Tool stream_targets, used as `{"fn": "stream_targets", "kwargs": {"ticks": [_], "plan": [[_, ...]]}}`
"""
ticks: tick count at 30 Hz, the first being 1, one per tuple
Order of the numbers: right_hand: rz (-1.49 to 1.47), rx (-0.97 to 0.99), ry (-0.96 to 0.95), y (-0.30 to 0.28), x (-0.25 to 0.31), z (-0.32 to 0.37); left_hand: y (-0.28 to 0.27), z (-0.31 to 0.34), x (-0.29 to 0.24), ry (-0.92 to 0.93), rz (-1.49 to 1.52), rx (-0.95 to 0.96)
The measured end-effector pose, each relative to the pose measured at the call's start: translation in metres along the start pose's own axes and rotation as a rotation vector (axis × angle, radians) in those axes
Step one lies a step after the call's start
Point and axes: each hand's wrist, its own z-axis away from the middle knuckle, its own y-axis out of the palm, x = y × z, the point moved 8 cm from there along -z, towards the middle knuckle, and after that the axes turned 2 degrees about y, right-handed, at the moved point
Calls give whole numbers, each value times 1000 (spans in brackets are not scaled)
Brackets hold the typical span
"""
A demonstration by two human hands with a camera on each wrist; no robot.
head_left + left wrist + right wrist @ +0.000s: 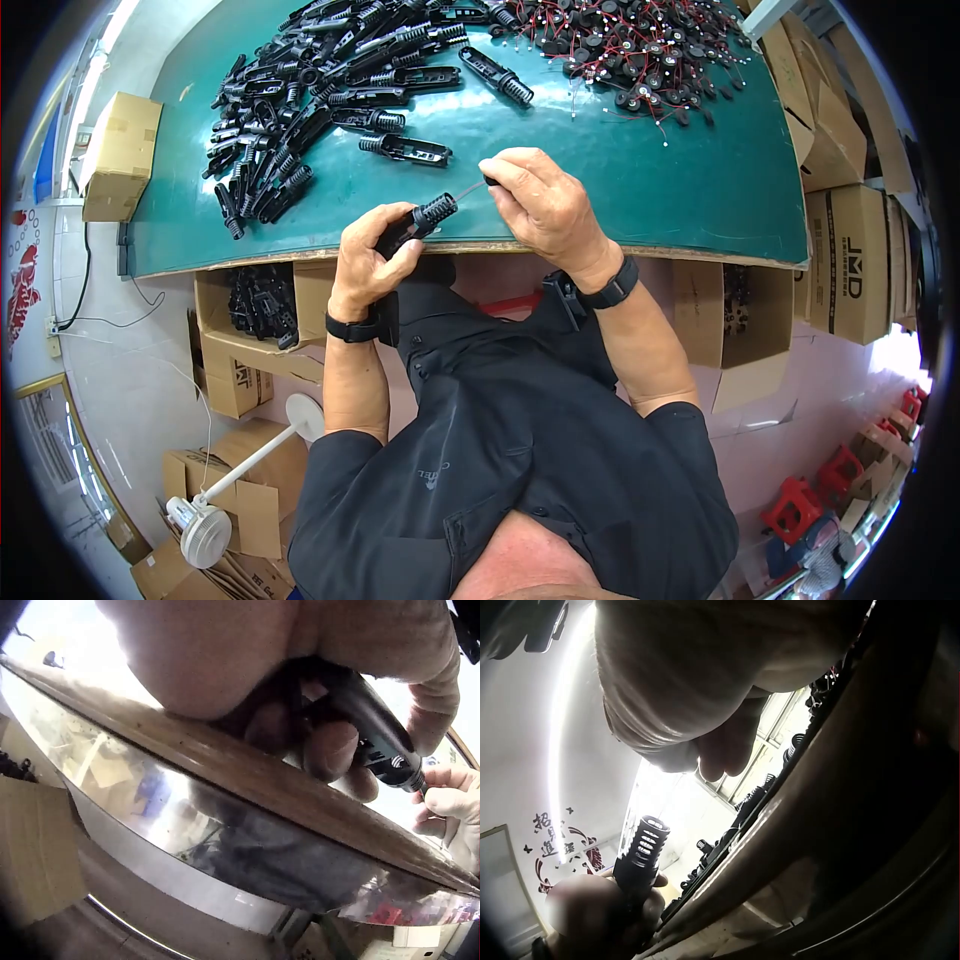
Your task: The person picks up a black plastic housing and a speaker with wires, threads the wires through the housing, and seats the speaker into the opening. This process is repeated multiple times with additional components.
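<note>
A black housing with a ribbed, spring-like end (pixel 436 212) is gripped in the left hand (pixel 368 262) near the table's front edge. In the left wrist view the fingers curl round the housing (pixel 375 731). The right hand (pixel 548 205) pinches a small dark round part (pixel 491 181) at the fingertips; a thin reddish wire (pixel 470 191) runs from it to the ribbed end. In the right wrist view the ribbed end (pixel 646 840) points up, apart from the right hand (pixel 697 690), whose fingertips hide what they hold.
Many black housings (pixel 300 110) are piled at the back left of the green table (pixel 560 150); single ones (pixel 406 150) lie closer. At the back right is a heap of round parts with red wires (pixel 650 50). Cardboard boxes (pixel 240 355) stand below and beside the table.
</note>
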Motion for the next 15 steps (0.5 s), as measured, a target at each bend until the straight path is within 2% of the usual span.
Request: {"fn": "stream_targets", "kwargs": {"ticks": [15], "plan": [[-12,-2,10,4,4,1,0,1,4,-20,-3,-2]]}}
